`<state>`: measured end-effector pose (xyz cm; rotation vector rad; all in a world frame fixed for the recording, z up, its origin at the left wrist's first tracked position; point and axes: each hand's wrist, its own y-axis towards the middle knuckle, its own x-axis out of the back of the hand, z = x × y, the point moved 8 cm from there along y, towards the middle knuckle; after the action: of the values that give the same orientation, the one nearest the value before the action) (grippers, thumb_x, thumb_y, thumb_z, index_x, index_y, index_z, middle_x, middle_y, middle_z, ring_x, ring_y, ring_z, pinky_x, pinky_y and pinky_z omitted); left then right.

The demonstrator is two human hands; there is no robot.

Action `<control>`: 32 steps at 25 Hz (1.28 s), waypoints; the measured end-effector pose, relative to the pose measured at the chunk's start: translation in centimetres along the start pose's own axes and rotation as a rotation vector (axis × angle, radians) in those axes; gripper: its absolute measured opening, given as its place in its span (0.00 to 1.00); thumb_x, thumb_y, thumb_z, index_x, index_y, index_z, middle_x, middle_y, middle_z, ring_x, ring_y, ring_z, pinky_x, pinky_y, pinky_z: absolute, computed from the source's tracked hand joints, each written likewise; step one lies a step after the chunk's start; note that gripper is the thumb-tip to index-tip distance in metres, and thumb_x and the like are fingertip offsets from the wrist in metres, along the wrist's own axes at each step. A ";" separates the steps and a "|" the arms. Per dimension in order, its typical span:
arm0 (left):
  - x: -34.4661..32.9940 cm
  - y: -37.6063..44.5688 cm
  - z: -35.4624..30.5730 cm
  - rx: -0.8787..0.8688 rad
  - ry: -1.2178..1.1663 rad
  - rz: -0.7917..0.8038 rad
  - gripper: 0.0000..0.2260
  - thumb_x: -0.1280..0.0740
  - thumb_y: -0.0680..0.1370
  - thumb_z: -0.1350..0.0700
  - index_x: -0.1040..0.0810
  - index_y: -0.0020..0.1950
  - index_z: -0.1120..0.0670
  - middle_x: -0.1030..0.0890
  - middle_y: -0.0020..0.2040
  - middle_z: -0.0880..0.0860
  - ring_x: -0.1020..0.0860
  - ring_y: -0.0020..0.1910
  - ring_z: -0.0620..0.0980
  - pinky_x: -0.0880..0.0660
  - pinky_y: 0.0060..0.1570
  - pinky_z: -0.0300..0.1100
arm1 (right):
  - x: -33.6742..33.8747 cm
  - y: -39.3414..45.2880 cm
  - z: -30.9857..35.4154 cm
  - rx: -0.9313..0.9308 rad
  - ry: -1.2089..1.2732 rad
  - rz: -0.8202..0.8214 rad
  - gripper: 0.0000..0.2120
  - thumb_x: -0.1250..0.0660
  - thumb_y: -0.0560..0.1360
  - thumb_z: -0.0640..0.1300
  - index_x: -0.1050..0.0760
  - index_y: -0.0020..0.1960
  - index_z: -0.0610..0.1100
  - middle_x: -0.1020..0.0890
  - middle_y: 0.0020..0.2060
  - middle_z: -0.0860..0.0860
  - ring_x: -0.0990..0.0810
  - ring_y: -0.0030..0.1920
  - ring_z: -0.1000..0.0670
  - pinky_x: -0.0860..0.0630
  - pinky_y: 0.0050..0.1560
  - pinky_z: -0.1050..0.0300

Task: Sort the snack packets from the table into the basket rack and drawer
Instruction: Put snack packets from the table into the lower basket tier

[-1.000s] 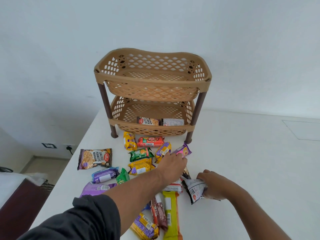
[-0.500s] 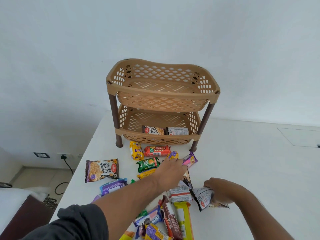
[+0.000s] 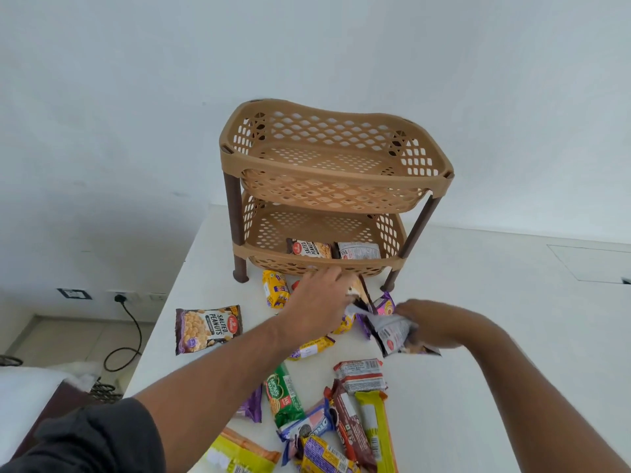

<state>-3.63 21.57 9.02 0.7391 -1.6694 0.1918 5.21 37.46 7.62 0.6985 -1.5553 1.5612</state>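
Note:
A tan two-tier basket rack (image 3: 336, 172) stands at the back of the white table (image 3: 495, 336). Its lower basket holds two salted peanuts packets (image 3: 309, 248); the upper basket looks bare. My left hand (image 3: 319, 300) reaches toward the rack's lower front rim and grips a dark packet (image 3: 358, 290) that pokes out past its fingers. My right hand (image 3: 433, 324) is shut on a crumpled white-backed peanuts packet (image 3: 392, 332). Several snack packets lie scattered in front, among them another salted peanuts packet (image 3: 207, 327) at the left.
The table's left edge drops to a floor with a black cable and wall sockets (image 3: 128, 298). Biscuit packets, including an Oreo pack (image 3: 309, 426) and a yellow bar (image 3: 375, 431), crowd the near table. A wall stands right behind the rack.
My left hand has lifted a dark packet off the pile and moved it up toward the rack's lower basket. My right hand has raised its packet slightly and shifted left.

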 end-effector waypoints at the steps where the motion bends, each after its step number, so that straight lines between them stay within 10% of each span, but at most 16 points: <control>1: 0.8 0.4 1.1 0.048 -0.024 -0.025 0.20 0.41 0.85 0.48 0.33 0.76 0.52 0.26 0.66 0.52 0.27 0.65 0.52 0.28 0.64 0.51 | 1.3 0.4 0.5 0.012 0.023 -0.040 0.15 0.28 0.72 0.47 0.26 0.56 0.51 0.22 0.51 0.54 0.22 0.52 0.52 0.23 0.54 0.54; 10: 4.3 2.9 10.0 0.334 -0.001 -0.162 0.19 0.40 0.84 0.51 0.32 0.75 0.53 0.25 0.66 0.55 0.27 0.66 0.56 0.29 0.64 0.55 | 9.7 6.2 4.7 0.075 0.033 -0.514 0.16 0.32 0.78 0.45 0.29 0.64 0.44 0.25 0.60 0.45 0.27 0.62 0.42 0.27 0.59 0.46; 25: 1.3 7.6 17.8 0.596 0.070 0.003 0.23 0.36 0.80 0.55 0.33 0.75 0.56 0.28 0.72 0.57 0.28 0.70 0.59 0.29 0.66 0.58 | 10.5 17.9 5.6 0.045 0.075 -0.509 0.33 0.35 0.77 0.40 0.44 0.78 0.44 0.37 0.77 0.43 0.42 0.78 0.37 0.37 0.74 0.35; 32: 0.4 7.8 20.9 0.752 0.061 0.001 0.21 0.35 0.77 0.62 0.27 0.70 0.60 0.25 0.64 0.61 0.25 0.61 0.59 0.23 0.58 0.52 | 11.6 22.4 5.0 -0.083 0.179 -0.630 0.19 0.32 0.76 0.42 0.28 0.67 0.45 0.21 0.60 0.44 0.22 0.57 0.40 0.23 0.50 0.47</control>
<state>-25.25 16.92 6.36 1.2685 -1.5277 0.8638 -20.41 36.25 5.73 0.8704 -1.1110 1.0477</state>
